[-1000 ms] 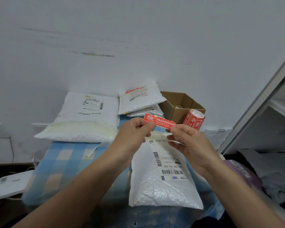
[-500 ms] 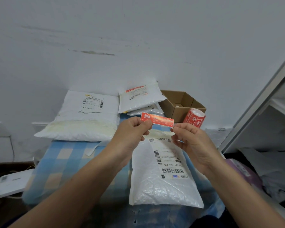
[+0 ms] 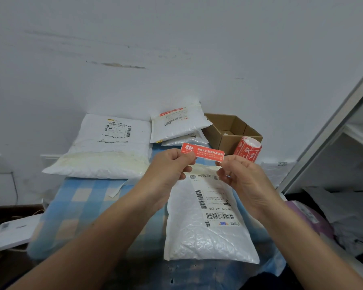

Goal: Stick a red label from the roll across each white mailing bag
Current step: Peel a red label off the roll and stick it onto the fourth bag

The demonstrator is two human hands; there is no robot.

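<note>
Red label (image 3: 202,153) apparently pinched between both hands.

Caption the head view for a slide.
Left hand and right hand hold a red label above a white mailing bag; label roll beyond.

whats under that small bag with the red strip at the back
The small bag lies on at least one more white bag, only its near edge showing. The rest of that bag, and anything further beneath, is covered.
</note>
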